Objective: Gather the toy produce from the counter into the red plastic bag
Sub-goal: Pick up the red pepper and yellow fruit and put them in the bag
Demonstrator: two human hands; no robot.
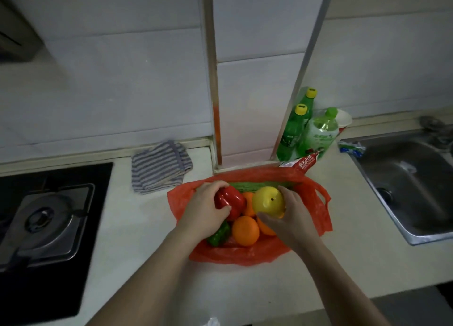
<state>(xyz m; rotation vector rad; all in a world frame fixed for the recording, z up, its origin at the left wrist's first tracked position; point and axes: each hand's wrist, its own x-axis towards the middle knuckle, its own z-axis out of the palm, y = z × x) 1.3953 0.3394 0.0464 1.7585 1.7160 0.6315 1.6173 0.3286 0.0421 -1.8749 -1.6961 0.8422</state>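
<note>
Starting with the bench (137, 227): smooth and pale, with a steel sink (411, 178) just to the right, so likely to carry any escaped round piece a long way. Next, the red plastic bag (245, 256), lying slack and spread open on that bench, without any standing wall; probably liable to slump and spill at its low near edge if lifted by one side. Above its mouth, the right hand (291, 218) wrapped around a yellow toy fruit (268, 199) and the left hand (206, 210) curled around a red toy pepper (231, 200), both over the pile inside. Neither hand seen gripping the bag, hence no steadying of the thin film. Glossy and rounded, that yellow fruit: apt to slip from a loose hold and knock the heap. A toy orange (245, 230) at the near rim, touching a green toy pepper (218, 235): probably first to roll out if bumped. Better set down gently than dropped.
</note>
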